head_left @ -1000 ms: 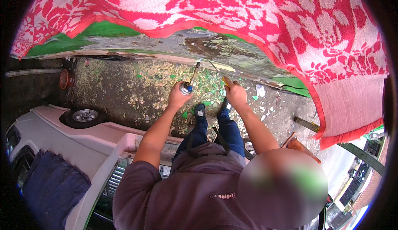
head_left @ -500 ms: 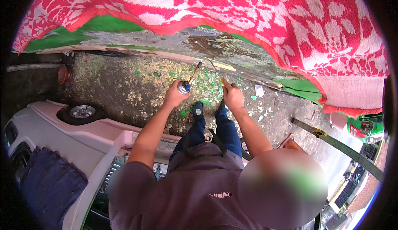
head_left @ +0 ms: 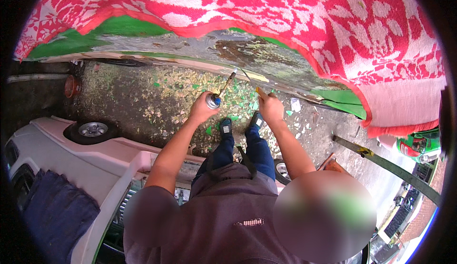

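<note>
My left hand (head_left: 202,109) is wrapped round the canister of a gas blowtorch (head_left: 225,86), its nozzle pointing up and away at the lower edge of a vehicle's body panel (head_left: 190,50). A small pale glow shows at the nozzle tip. In my right hand (head_left: 272,108) I grip a scraper by its yellow handle (head_left: 259,92); its thin blade reaches toward the same lower edge, and I cannot tell whether it touches. The panel is patchy grey and brown, with green paint remaining along parts of it. A red-and-white floral towel (head_left: 285,7) is draped over its upper part.
Flakes of green and cream paint litter the ground (head_left: 157,97) round my feet. Behind me on the left stands a pale vehicle (head_left: 71,154) with a dark cloth (head_left: 59,211) on it. A metal post (head_left: 385,167) slants at the right. A reddish bucket (head_left: 72,87) sits far left.
The view has shifted slightly. The torch and scraper stay in nearly the same place at the panel's lower edge, both still held. My right foot shows more fully now.
</note>
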Available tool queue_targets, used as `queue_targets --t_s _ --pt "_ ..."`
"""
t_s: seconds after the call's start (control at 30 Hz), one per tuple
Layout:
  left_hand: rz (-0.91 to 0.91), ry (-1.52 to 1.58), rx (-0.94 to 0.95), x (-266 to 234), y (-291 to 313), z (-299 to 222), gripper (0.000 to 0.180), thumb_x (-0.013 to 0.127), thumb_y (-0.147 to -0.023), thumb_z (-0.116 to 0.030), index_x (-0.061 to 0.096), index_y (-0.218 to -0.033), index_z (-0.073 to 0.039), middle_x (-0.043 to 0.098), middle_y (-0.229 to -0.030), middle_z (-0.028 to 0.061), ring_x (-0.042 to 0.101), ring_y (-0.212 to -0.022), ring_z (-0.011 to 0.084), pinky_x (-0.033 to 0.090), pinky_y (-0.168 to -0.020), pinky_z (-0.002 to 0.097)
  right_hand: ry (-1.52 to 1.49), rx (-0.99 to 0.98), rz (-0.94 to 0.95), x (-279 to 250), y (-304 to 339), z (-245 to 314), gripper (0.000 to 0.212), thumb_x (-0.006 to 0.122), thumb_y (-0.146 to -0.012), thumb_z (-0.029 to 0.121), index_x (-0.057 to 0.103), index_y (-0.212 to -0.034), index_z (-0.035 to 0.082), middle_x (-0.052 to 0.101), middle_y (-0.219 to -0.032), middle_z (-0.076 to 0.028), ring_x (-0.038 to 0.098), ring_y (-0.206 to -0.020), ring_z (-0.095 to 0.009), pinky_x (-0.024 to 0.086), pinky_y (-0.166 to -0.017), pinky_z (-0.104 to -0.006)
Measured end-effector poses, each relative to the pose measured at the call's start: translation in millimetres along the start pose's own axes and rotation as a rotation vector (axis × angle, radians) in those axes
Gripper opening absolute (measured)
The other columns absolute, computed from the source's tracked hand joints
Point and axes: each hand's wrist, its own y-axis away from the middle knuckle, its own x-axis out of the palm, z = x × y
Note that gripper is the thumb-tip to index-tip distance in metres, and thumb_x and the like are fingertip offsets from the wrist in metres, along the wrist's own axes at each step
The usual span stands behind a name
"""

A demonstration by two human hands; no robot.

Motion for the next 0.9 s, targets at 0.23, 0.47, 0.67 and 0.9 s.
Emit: queue_targets --t_s 0.23,0.47,0.67,0.9 --pt "0.021 0.033 -0.035 -2.5 -5.6 4.8 0.077 0.088 -0.063 -0.026 0.051 -0.127 -0.004 0.064 -0.117 0.0174 0.063 -0.110 0.0309 0.049 -0.093 0.0392 -0.020 -0.006 -0.026 -1.3 -3.9 -4.5 0.035 0.061 -0.089 0.023 0.064 -0.124 0.027 0.064 -0.081 -0.016 0.067 -0.067 -0.036 0.054 -0.058 -0.0486" --pt "0.003 0.057 0.021 -6.2 -3.3 5.8 0.074 0.088 -0.063 -0.022 0.051 -0.124 -0.003 0.064 -0.114 0.0169 0.063 -0.108 0.0302 0.049 -0.092 0.0386 -0.021 -0.017 -0.011 -14.5 -7.5 -3.4 0.033 0.061 -0.089 0.023 0.066 -0.121 0.027 0.065 -0.081 -0.015 0.067 -0.068 -0.036 0.055 -0.061 -0.0473" --pt "0.022 0.062 -0.001 -6.8 -4.3 -1.2 0.073 0.088 -0.064 -0.021 0.050 -0.124 -0.002 0.065 -0.112 0.0169 0.064 -0.106 0.0301 0.049 -0.091 0.0386 0.015 -0.041 -0.023 -0.5 -12.2 -4.4 0.033 0.060 -0.089 0.025 0.066 -0.122 0.027 0.065 -0.082 -0.016 0.067 -0.069 -0.036 0.055 -0.061 -0.0479" --pt "0.028 0.011 -0.001 -2.7 -1.9 -4.9 0.075 0.087 -0.065 -0.023 0.049 -0.127 -0.004 0.065 -0.114 0.0174 0.063 -0.109 0.0314 0.049 -0.092 0.0393 -0.011 -0.017 -0.035 -8.3 -12.0 -0.9 0.033 0.062 -0.088 0.025 0.067 -0.120 0.028 0.065 -0.078 -0.014 0.067 -0.069 -0.035 0.055 -0.060 -0.0473"
